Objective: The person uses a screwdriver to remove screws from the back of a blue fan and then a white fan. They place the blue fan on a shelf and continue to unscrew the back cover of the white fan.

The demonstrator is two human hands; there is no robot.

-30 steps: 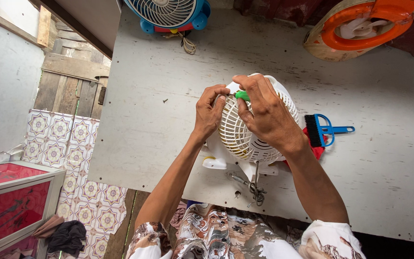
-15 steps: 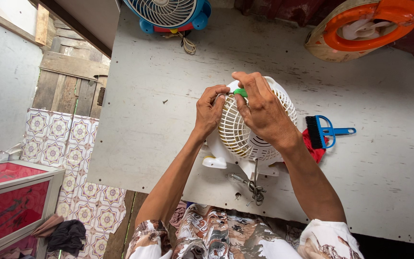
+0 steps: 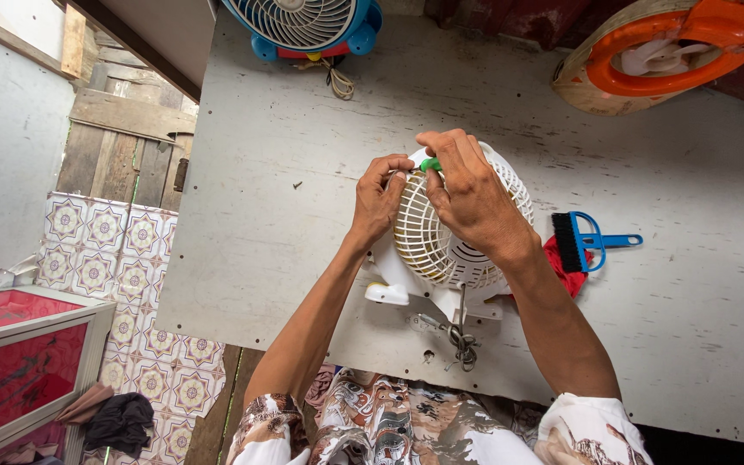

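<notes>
Since a second ago little has shifted: both the left hand (image 3: 378,200) and right hand (image 3: 468,196) stay pinched together on the green clip (image 3: 430,164) at the fan (image 3: 441,250) grille's top rim.

White fan grille (image 3: 441,241): upper part hidden under right hand (image 3: 471,202). Green piece (image 3: 430,164): mostly covered by fingers (image 3: 393,168), kind unclear. Blue fan (image 3: 303,26) and orange ring (image 3: 656,47): cut off by top edge. Red cloth (image 3: 561,267): partly behind forearm.
</notes>
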